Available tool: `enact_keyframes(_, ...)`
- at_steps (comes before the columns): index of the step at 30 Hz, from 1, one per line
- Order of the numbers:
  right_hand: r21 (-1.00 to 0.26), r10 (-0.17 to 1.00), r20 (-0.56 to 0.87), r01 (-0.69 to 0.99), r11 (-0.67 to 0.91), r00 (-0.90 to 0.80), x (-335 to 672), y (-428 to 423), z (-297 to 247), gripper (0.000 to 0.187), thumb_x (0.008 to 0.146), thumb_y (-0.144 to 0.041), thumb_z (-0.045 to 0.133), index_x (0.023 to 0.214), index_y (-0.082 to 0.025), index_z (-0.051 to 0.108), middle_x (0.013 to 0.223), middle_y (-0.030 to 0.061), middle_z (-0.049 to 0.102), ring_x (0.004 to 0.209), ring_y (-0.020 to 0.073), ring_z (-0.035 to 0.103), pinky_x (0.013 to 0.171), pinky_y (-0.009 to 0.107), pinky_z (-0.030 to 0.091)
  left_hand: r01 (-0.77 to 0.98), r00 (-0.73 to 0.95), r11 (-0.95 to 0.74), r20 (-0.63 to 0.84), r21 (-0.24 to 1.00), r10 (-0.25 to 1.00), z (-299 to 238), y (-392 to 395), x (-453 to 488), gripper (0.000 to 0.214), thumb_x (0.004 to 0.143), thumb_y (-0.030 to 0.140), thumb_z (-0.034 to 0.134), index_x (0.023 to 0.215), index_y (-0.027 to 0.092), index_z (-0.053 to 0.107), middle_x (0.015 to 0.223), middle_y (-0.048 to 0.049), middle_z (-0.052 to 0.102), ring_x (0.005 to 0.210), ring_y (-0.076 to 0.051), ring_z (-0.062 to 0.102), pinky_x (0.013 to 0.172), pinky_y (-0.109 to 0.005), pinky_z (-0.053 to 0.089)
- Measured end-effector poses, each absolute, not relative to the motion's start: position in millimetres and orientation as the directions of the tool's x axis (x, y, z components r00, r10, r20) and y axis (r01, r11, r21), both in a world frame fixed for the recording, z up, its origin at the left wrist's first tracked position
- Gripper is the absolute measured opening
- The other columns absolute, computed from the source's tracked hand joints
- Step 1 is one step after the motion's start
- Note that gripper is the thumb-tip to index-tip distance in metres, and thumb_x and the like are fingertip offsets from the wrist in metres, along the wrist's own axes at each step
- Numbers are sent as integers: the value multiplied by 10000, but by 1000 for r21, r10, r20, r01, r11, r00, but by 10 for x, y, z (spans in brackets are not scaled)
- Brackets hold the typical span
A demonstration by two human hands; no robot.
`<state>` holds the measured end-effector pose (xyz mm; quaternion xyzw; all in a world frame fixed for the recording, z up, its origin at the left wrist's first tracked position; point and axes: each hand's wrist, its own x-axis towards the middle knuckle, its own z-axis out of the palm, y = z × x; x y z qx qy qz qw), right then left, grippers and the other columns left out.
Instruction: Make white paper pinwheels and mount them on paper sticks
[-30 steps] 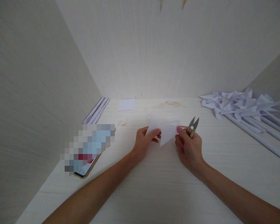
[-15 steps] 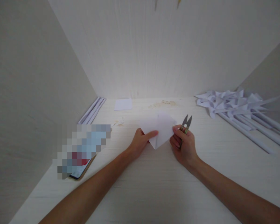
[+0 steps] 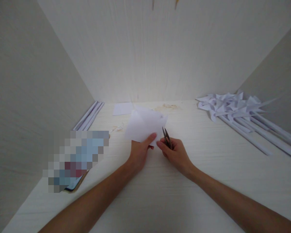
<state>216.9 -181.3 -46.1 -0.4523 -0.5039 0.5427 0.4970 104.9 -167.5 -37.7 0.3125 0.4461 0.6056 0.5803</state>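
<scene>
My left hand (image 3: 142, 150) pinches a white sheet of paper (image 3: 145, 123) near its lower edge, thumb on top. The sheet is raised over the table and shows faint creases. Close to its right lower corner is my right hand (image 3: 173, 150), closed around a pair of thread snips (image 3: 167, 138). The dark blades point up and away, slightly apart, and the handles are mostly hidden in the palm. Whether the right fingertips touch the paper I cannot tell.
White paper pinwheels (image 3: 230, 105) with rolled paper sticks (image 3: 259, 132) lie heaped at the right. Paper rolls (image 3: 89, 116) rest along the left wall, near a phone (image 3: 75, 186) whose screen is blurred out. Another white sheet (image 3: 122, 108) and small scraps (image 3: 117, 128) lie toward the back.
The paper has turned and shifted left in my left hand. My right hand has moved left with the snips, whose blades now look closer together. The whole view has shifted slightly.
</scene>
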Motion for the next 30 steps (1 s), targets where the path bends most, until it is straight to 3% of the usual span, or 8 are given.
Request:
enact_keyframes(8,-922,981,7,-380,-70,-196,2211,-1807,-466,140,644,-274,612,641,-154,539,376,-105,309,311,21,235,307,174,135,-314,-107,34,-71,949,992,-392,-1687,1042,140,550,237,672,576,139,576,519,8,576,478,-92,501,408,-187,363)
enact_keyframes(15,-971,990,19,-240,-15,-138,2188,-1813,-476,219,601,-287,683,581,-162,504,410,-101,314,353,22,246,329,173,173,-288,-147,45,-91,957,985,-395,-1693,1048,181,511,241,702,623,141,601,587,4,600,505,-101,517,410,-197,363)
enact_keyframes(20,-990,997,23,-143,13,-69,2175,-1808,-468,310,618,-343,680,523,-167,442,391,-94,320,356,27,247,335,183,161,-164,-148,20,-45,986,988,-390,-1713,1049,155,545,262,688,615,149,609,596,1,610,510,-108,528,432,-210,393)
enact_keyframes(25,-983,996,21,-184,6,-82,2180,-1816,-455,370,679,-434,612,519,-175,403,384,-96,293,345,24,227,332,187,140,-100,-144,14,-29,995,989,-379,-1723,1049,155,566,285,677,636,157,624,628,-14,638,583,-138,577,474,-221,427)
enact_keyframes(30,-963,994,2,-269,-28,-112,2193,-1817,-461,332,667,-403,636,554,-171,427,390,-102,303,343,20,225,333,186,143,-102,-130,20,-33,995,991,-366,-1725,1046,150,572,285,671,630,153,629,620,-18,640,578,-137,576,464,-215,423)
